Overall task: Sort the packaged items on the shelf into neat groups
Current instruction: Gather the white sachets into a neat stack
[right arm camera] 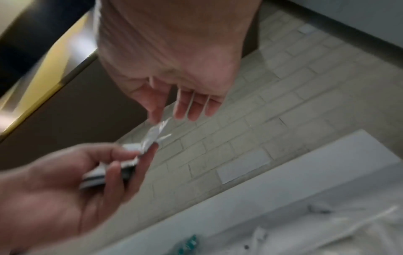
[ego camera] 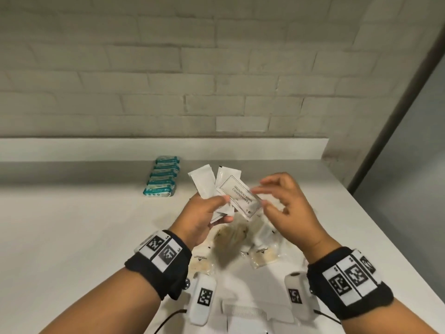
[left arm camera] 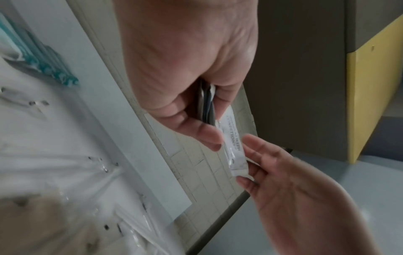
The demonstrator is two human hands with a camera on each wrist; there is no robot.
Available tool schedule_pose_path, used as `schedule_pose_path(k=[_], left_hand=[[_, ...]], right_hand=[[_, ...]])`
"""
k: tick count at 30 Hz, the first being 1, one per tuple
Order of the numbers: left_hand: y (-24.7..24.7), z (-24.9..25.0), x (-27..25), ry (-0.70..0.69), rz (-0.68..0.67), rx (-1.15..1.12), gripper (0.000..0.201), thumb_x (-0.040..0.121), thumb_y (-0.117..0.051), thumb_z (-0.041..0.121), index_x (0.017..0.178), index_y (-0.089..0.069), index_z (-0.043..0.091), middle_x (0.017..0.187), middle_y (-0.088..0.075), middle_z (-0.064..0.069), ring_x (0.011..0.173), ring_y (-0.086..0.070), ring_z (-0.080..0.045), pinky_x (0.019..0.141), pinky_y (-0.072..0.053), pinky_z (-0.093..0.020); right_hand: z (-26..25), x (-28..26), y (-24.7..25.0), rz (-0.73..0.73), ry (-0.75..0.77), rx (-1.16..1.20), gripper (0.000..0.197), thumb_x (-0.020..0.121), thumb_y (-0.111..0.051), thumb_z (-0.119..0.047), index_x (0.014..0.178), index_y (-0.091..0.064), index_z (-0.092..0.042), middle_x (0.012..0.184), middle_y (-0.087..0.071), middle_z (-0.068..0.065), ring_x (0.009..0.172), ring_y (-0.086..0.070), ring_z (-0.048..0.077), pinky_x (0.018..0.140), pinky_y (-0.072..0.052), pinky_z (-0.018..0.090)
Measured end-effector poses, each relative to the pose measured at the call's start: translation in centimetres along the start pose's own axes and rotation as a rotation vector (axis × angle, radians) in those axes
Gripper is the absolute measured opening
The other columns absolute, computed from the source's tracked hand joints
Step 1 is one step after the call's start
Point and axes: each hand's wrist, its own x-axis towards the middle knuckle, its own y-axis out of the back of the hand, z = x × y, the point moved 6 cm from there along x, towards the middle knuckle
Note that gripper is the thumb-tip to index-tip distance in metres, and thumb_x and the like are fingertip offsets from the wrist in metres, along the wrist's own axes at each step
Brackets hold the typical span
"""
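Note:
My left hand (ego camera: 216, 208) grips a fan of white sachets (ego camera: 204, 182) above the white shelf (ego camera: 72, 237). The front one, printed "shampoo with conditioner" (ego camera: 238, 196), sticks out to the right. My right hand (ego camera: 267, 196) is at that sachet's free end, fingers spread and loosely bent, touching it without a firm pinch. In the left wrist view the shampoo sachet (left arm camera: 233, 146) lies against the right hand's fingers (left arm camera: 257, 155). The right wrist view is blurred: the right hand's fingers (right arm camera: 187, 110) hang apart above the sachet stack (right arm camera: 102, 176). A row of teal packs (ego camera: 163, 175) lies at the back.
Several clear packets with beige contents (ego camera: 231, 235) lie loose on the shelf under my hands. A raised white ledge (ego camera: 96, 148) and a brick wall close off the back. The shelf's right edge (ego camera: 361, 225) runs diagonally. White tagged gear (ego camera: 203, 297) hangs at my chest.

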Motion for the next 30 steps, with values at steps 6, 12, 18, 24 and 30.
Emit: schedule_pose_path(k=[6, 12, 18, 24, 30], left_hand=[[0.5, 0.5, -1.0, 0.014, -0.112, 0.036, 0.022, 0.092, -0.056, 0.005, 0.112, -0.064, 0.005, 0.104, -0.073, -0.015, 0.084, -0.07, -0.024, 0.06, -0.059, -0.027], [2.5, 1.7, -1.3, 0.011, -0.164, 0.074, 0.018, 0.093, -0.054, 0.008, 0.109, -0.063, 0.009, 0.101, -0.073, -0.017, 0.09, -0.072, -0.031, 0.061, -0.059, -0.028], [3.4, 1.8, -0.7, 0.107, -0.172, -0.032, 0.038, 0.097, -0.045, 0.037, 0.115, -0.062, 0.009, 0.106, -0.071, -0.017, 0.09, -0.071, -0.03, 0.069, -0.061, -0.032], [6.5, 3.4, 0.6, 0.037, 0.002, -0.073, 0.013, 0.087, -0.064, 0.006, 0.099, -0.066, 0.011, 0.081, -0.076, -0.002, 0.072, -0.072, -0.013, 0.057, -0.057, -0.023], [8.0, 4.0, 1.1, -0.087, 0.092, 0.06, 0.014, 0.086, -0.064, 0.004, 0.1, -0.064, 0.004, 0.076, -0.074, -0.002, 0.068, -0.07, -0.014, 0.052, -0.053, -0.022]], right_hand=[[-1.7, 0.8, -4.1, -0.253, -0.369, 0.064, 0.089, 0.072, -0.082, -0.016, 0.139, -0.031, -0.043, 0.104, -0.058, -0.011, 0.082, -0.066, 0.008, 0.068, -0.059, 0.03], [-1.3, 1.8, -4.2, -0.068, -0.524, 0.549, 0.034, 0.079, -0.073, 0.0, 0.108, -0.06, -0.012, 0.091, -0.074, 0.003, 0.08, -0.071, 0.017, 0.067, -0.059, 0.032], [-4.6, 3.3, -3.5, 0.074, -0.102, 0.526, 0.021, 0.07, -0.073, 0.013, 0.078, -0.071, -0.006, 0.083, -0.056, 0.004, 0.076, -0.059, 0.004, 0.068, -0.049, 0.015], [-3.1, 0.5, -6.6, -0.179, -0.003, 0.024, 0.034, 0.075, -0.078, -0.003, 0.087, -0.075, -0.034, 0.08, -0.056, -0.014, 0.083, -0.059, 0.012, 0.073, -0.049, 0.024], [-1.3, 0.5, -6.3, -0.116, -0.459, 0.448, 0.018, 0.096, -0.053, -0.016, 0.109, -0.058, -0.027, 0.088, -0.072, -0.009, 0.087, -0.069, 0.01, 0.081, -0.054, 0.036]])
